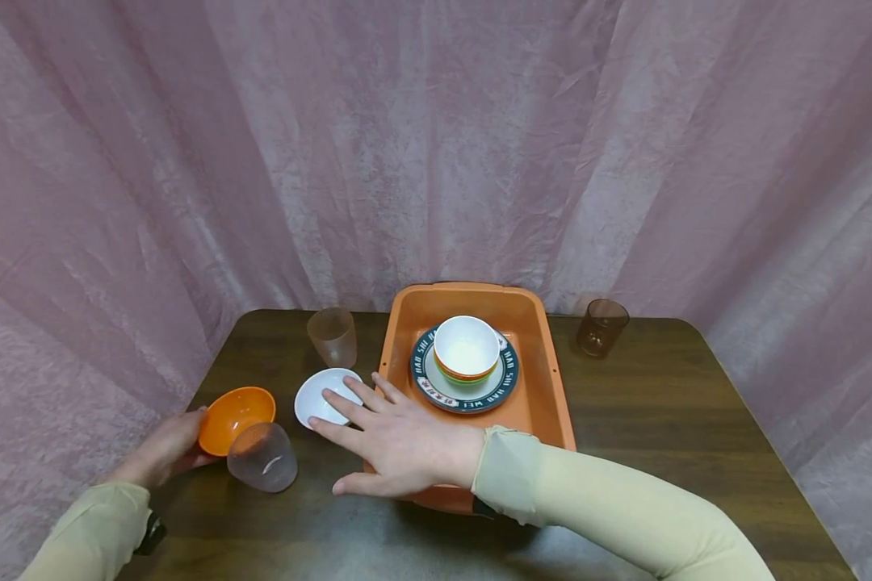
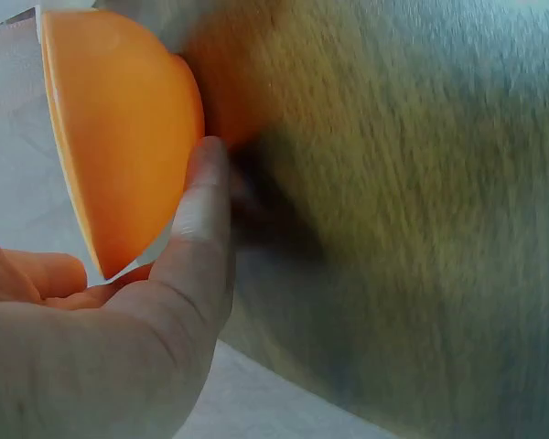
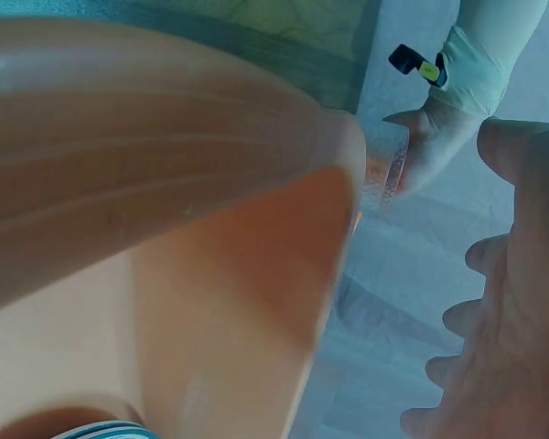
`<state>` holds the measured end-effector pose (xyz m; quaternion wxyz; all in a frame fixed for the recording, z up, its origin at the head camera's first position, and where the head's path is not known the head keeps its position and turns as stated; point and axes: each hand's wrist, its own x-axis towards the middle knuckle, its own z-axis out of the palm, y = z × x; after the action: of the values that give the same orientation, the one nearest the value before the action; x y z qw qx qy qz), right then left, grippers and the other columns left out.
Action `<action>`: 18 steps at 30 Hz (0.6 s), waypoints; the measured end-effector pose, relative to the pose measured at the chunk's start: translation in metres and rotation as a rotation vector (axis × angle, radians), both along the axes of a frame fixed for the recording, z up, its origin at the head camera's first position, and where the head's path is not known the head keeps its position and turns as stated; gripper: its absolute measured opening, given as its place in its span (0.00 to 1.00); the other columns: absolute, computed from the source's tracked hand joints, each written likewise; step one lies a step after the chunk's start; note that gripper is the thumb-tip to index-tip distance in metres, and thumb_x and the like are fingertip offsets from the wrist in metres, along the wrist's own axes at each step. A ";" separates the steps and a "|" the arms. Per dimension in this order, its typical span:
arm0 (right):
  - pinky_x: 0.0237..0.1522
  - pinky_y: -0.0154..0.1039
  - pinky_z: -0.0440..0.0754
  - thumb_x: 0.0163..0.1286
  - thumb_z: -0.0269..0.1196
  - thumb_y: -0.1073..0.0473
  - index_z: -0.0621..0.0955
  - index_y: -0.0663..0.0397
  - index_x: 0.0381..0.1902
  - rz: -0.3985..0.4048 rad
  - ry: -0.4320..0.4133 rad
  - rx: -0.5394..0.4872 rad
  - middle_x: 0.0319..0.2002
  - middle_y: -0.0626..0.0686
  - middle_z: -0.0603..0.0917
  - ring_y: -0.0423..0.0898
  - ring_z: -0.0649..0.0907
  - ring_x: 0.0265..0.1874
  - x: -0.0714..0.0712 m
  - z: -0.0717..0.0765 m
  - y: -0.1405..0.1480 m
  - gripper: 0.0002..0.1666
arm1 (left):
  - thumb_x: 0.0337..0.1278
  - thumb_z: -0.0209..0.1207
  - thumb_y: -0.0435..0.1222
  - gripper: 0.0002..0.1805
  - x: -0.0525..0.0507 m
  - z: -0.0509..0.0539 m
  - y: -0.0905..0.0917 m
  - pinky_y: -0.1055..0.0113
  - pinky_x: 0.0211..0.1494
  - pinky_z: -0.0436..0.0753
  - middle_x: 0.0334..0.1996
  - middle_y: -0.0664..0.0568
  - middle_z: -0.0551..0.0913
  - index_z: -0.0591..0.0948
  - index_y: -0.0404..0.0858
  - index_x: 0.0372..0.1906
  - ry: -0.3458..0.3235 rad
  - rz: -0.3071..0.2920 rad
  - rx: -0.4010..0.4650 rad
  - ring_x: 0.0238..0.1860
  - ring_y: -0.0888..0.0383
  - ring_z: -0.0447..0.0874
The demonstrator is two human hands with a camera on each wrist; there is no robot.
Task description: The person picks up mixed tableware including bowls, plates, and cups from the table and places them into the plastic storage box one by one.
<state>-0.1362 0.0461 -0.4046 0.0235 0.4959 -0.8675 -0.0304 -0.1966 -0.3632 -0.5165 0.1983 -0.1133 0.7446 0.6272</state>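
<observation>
Right sleeve (image 1: 618,488) overhangs the tub (image 1: 541,355); the left hand (image 1: 170,444) holds an orange bowl (image 1: 236,411).

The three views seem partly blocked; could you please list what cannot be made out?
- Head view: centre of the lettered plate, hidden under stacked bowls.
- Head view: symbols on its near rim, too small to read.
- Head view: part of the lone white bowl, behind the right hand.
- Right wrist view: most of that plate, past the bottom edge.

Stacked bowls (image 1: 467,347) sit on a plate (image 1: 436,387) inside a tub (image 1: 529,403), the held bowl (image 1: 236,413) well to its left
</observation>
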 end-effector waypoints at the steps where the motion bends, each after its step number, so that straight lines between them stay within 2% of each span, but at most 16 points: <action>1: 0.78 0.58 0.40 0.75 0.40 0.22 0.48 0.33 0.84 0.000 0.003 0.000 0.83 0.51 0.46 0.55 0.40 0.81 0.000 0.000 0.000 0.48 | 0.84 0.34 0.46 0.36 0.002 0.003 0.003 0.56 0.45 0.88 0.40 0.46 0.82 0.56 0.11 0.67 0.002 0.004 -0.025 0.37 0.59 0.86; 3: 0.78 0.58 0.39 0.75 0.40 0.22 0.48 0.33 0.84 -0.003 0.000 0.005 0.83 0.51 0.45 0.55 0.40 0.81 0.000 -0.001 0.000 0.48 | 0.84 0.31 0.44 0.36 0.005 0.010 0.009 0.56 0.46 0.88 0.41 0.46 0.82 0.51 0.11 0.69 0.012 -0.001 -0.040 0.37 0.59 0.85; 5: 0.78 0.57 0.39 0.75 0.40 0.22 0.48 0.33 0.84 -0.005 -0.006 0.005 0.83 0.51 0.44 0.55 0.40 0.81 0.000 -0.001 0.000 0.48 | 0.84 0.30 0.43 0.34 0.009 0.015 0.015 0.57 0.46 0.88 0.42 0.46 0.81 0.50 0.12 0.70 0.004 0.027 -0.039 0.37 0.60 0.84; 7: 0.78 0.57 0.38 0.75 0.40 0.22 0.48 0.33 0.84 -0.005 -0.013 0.005 0.83 0.50 0.43 0.54 0.39 0.81 0.001 -0.001 0.000 0.48 | 0.84 0.30 0.43 0.34 0.011 0.018 0.017 0.56 0.47 0.87 0.43 0.45 0.80 0.48 0.12 0.71 0.004 0.030 -0.029 0.37 0.61 0.83; 13: 0.78 0.58 0.40 0.75 0.41 0.23 0.48 0.33 0.84 -0.002 -0.026 0.001 0.83 0.51 0.44 0.54 0.38 0.81 0.001 -0.003 0.001 0.48 | 0.84 0.33 0.44 0.36 0.013 0.013 0.014 0.54 0.51 0.86 0.49 0.41 0.77 0.44 0.15 0.74 -0.025 0.070 0.047 0.39 0.62 0.83; 18: 0.78 0.58 0.40 0.75 0.40 0.23 0.49 0.33 0.84 0.002 -0.023 0.004 0.83 0.52 0.44 0.56 0.41 0.81 0.001 -0.004 0.001 0.47 | 0.84 0.33 0.45 0.37 0.013 0.010 0.014 0.53 0.53 0.85 0.61 0.24 0.65 0.41 0.17 0.75 -0.045 0.067 0.057 0.41 0.62 0.83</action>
<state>-0.1351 0.0473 -0.4085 0.0127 0.4973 -0.8671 -0.0263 -0.1833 -0.3497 -0.5063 0.1971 -0.1467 0.7174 0.6519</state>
